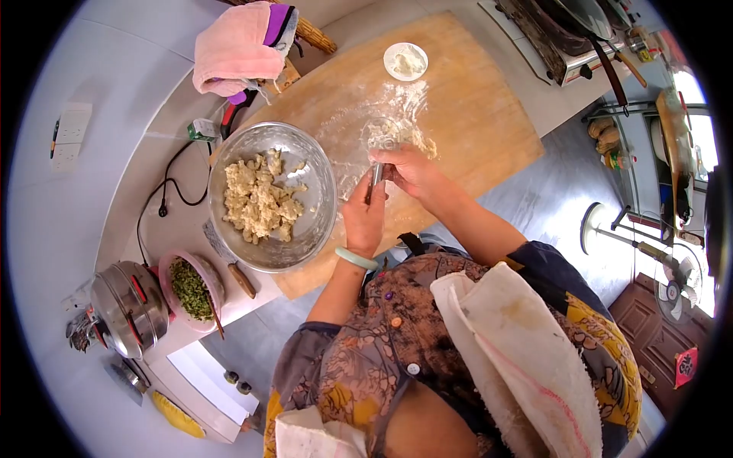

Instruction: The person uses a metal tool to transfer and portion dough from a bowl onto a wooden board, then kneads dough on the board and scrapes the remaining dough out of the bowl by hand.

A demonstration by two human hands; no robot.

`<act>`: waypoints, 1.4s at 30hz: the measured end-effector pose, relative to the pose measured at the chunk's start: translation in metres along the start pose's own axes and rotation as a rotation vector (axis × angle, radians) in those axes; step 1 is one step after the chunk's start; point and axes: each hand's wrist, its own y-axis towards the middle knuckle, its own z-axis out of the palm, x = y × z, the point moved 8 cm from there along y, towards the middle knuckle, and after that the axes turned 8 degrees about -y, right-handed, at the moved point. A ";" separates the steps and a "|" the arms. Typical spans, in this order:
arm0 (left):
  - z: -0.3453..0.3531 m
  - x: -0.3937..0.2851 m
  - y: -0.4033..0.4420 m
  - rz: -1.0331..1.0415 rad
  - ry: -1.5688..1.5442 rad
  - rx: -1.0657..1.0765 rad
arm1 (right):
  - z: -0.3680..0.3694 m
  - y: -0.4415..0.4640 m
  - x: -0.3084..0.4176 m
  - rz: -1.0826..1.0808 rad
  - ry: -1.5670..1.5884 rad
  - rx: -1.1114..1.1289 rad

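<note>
My left hand (363, 219), with a pale green bangle on the wrist, is closed around the handle of a metal utensil (377, 174). The utensil's round head points away from me over the floury board; whether it is slotted or wire is too blurred to tell. My right hand (412, 169) is closed at the upper handle, fingers bent against it. Left of the hands stands a large steel bowl (326, 221) holding lumpy, shaggy dough (259, 197). Under the hands lies a wooden board (481, 99) dusted with flour and dough crumbs.
A small white bowl of flour (405, 61) sits at the board's far side. Near the steel bowl are a knife (242, 281), a pink bowl of chopped greens (191, 290) and a steel pot (131, 309). A pink cloth (238, 49) is at the back left, a stove (569, 46) at the back right.
</note>
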 end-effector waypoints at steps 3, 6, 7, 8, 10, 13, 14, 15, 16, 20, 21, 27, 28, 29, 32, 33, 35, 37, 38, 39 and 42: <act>0.001 -0.001 0.002 0.038 0.047 -0.007 | 0.004 0.000 0.002 -0.026 0.001 -0.100; 0.005 -0.002 0.002 0.029 0.050 0.010 | 0.004 0.004 0.002 -0.082 0.053 -0.171; 0.007 -0.002 0.000 0.030 0.046 0.023 | 0.005 0.004 0.003 -0.088 0.079 -0.190; 0.011 -0.002 -0.002 0.033 0.040 0.034 | 0.005 0.004 0.005 -0.093 0.103 -0.208; 0.017 0.001 -0.004 0.002 -0.005 0.031 | -0.003 0.012 -0.001 -0.024 0.170 -0.253; 0.020 0.007 -0.004 -0.095 -0.117 0.014 | -0.004 0.011 0.003 -0.030 0.224 -0.278; 0.020 0.006 -0.004 -0.128 -0.154 0.018 | -0.003 0.009 0.005 -0.047 0.232 -0.279; 0.019 0.005 -0.004 -0.159 -0.189 0.020 | 0.000 0.008 0.006 -0.061 0.232 -0.232; 0.018 0.007 -0.004 -0.182 -0.215 0.026 | 0.003 0.007 0.006 -0.076 0.234 -0.183; 0.016 0.020 0.002 -0.264 -0.351 0.048 | 0.017 -0.017 0.003 0.077 0.067 -0.019; 0.016 0.022 0.002 -0.281 -0.393 0.052 | 0.016 -0.018 0.003 0.089 0.066 -0.021; 0.017 -0.002 -0.004 0.036 -0.027 -0.006 | -0.001 0.004 -0.003 0.041 0.036 -0.211; 0.018 -0.003 -0.004 0.017 -0.008 -0.009 | -0.001 0.004 0.000 0.045 0.015 -0.241; 0.018 -0.004 -0.004 -0.001 0.011 -0.013 | -0.002 0.004 0.003 0.049 -0.007 -0.271; 0.019 -0.008 -0.006 0.010 0.021 -0.043 | 0.002 0.007 0.007 -0.046 0.153 -0.267; 0.018 -0.009 -0.006 0.023 0.017 -0.056 | 0.002 0.008 0.005 -0.032 0.192 -0.269; 0.017 -0.003 -0.004 0.000 0.026 -0.027 | 0.000 0.011 0.001 -0.006 0.270 -0.276; 0.013 -0.003 -0.004 -0.036 0.043 -0.011 | -0.009 0.021 0.008 -0.130 0.325 -0.187; 0.009 -0.008 -0.006 -0.063 0.057 -0.010 | -0.015 0.025 0.014 -0.190 0.353 -0.142; 0.005 -0.010 -0.007 -0.089 0.070 -0.009 | -0.020 0.026 0.019 -0.168 0.229 -0.137; -0.004 0.000 -0.005 -0.079 0.111 0.052 | -0.027 0.019 0.045 -0.130 -0.188 -0.113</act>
